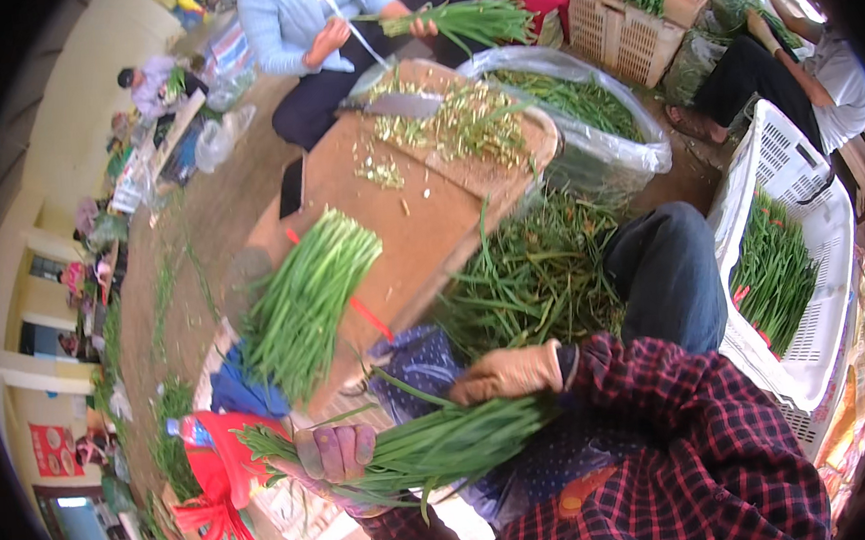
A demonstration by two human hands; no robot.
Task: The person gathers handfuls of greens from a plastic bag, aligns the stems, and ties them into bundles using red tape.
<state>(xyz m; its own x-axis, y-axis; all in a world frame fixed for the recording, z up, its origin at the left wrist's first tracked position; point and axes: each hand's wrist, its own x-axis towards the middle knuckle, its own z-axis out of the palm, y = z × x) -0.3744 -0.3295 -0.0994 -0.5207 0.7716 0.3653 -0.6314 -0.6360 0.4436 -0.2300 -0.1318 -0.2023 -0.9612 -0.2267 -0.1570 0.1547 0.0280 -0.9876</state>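
A loose bunch of long green chives (445, 450) lies across my lap. My left hand (337, 455), in a purple-stained glove, has its fingers wrapped round the bunch near its left end. Above the right part of the bunch is my right hand (508, 373) in a tan glove. Its fingers are curled down together onto the leaves, and a long stray blade runs to the fingertips. Ahead, a trimmed bunch of chives (314, 298) rests on the near left corner of the brown board (347, 191), with a red tie strip (371, 317) under it.
A cleaver (401, 105) and chopped stem ends lie at the board's far end. Loose leaves (538, 273) are heaped beside my knee. A white crate (806, 369) of tied chives stands right. Red ties (219, 521) hang left. Across the board, a person (311, 38) holds another bunch.
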